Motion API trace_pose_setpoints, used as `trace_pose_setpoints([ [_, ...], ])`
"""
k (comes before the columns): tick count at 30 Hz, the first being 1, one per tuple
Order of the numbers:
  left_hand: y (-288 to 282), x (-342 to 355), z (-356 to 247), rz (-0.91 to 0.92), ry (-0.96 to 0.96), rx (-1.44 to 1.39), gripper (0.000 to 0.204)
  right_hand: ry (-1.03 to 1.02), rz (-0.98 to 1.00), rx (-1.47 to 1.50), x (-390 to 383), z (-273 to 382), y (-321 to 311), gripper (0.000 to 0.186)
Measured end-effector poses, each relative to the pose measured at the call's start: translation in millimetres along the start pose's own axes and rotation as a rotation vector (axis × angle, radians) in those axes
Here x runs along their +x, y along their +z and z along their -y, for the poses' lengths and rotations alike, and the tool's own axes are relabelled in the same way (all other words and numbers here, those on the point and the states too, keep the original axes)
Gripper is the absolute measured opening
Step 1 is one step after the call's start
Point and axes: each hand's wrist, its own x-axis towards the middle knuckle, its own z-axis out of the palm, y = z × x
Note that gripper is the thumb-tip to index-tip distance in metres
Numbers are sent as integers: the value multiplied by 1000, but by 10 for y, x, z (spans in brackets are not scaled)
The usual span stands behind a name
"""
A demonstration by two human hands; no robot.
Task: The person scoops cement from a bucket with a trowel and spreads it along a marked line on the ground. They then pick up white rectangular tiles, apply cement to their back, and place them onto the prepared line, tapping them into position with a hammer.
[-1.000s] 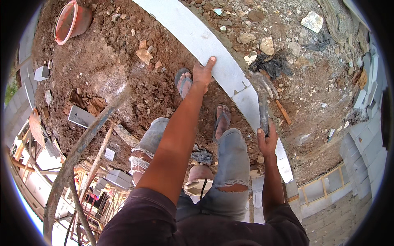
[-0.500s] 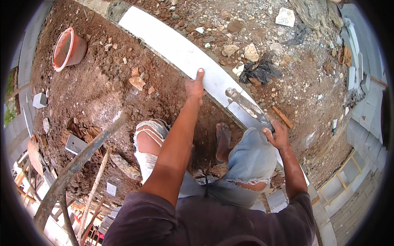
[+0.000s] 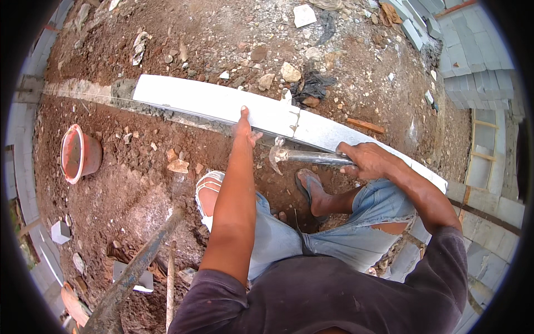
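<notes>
A row of white lightweight blocks (image 3: 194, 96) runs from upper left to lower right, with a mortared joint between two of them. My left hand (image 3: 243, 131) rests at the row's near edge, thumb on the top face, other fingers spread by the near side. In my right hand (image 3: 364, 160) is a claw hammer (image 3: 311, 157), gripped by its handle. Its metal head hangs over the soil just on the near side of the row, close to the joint, pointing left toward my left hand. The handle's end is hidden in my fist.
A reddish bucket (image 3: 92, 156) stands on the soil at left. Crossing the lower left is a dirty pole (image 3: 133, 264). Beyond the row lie stones (image 3: 290, 72), a black plastic scrap (image 3: 317, 85) and a wooden strip (image 3: 365, 126). Grey blocks (image 3: 478, 86) are stacked at right.
The view has turned, so the block row lies flatter across it. My right hand has brought the hammer from above the blocks to their near side. My left hand stays on the edge.
</notes>
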Motion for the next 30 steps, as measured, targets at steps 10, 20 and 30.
trace_pose_setpoints([
  [10, 95, 163, 271, 52, 95, -101, 95, 182, -223, -188, 830, -186, 1719, 35],
  [20, 104, -24, 222, -50, 140, -83, 90, 169, -154, 231, 33, 98, 788, 45],
  [30, -112, 194, 324, -187, 273, -93, 83, -332, -546, 1061, 1217, 905, 35, 53],
])
